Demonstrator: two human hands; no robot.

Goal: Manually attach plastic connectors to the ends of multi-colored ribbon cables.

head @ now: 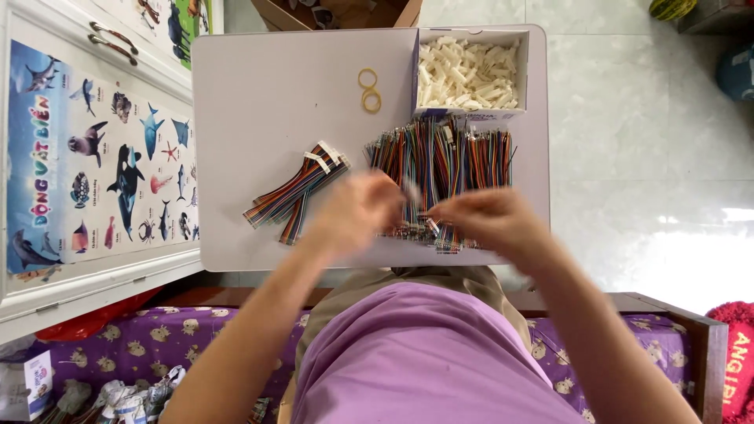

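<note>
Roughly centred over the near edge of the small white rectangular table [236, 118], both hands work at the big spread of multicoloured thin wires [448, 165]. Left hand [357, 210] is blurred, fingers curled nearly closed, pinching what looks like a small white piece with a wire end; can't tell exactly what. Right hand [491, 220] is partly closed too, fingertips pinched on wire ends at the near edge of the spread.

Risks, as I judge them: loose wire ends hang right at the table's near edge, so a careless tug could drag several off into the lap. The wires lie densely packed, so pulling one may snag its neighbours.

Left of the spread lies a bundled ribbon of coloured wires with white connectors [294, 192]. Beyond the spread sits an open white cardboard box of small white plastic connectors [469, 74], and left of that box two yellow rubber bands [369, 89]. Left of the table is a white cabinet with a sea-animal poster [102, 157]; right of it, pale glossy floor tiles [644, 141]. A purple patterned cloth [157, 345] lies below the table.
</note>
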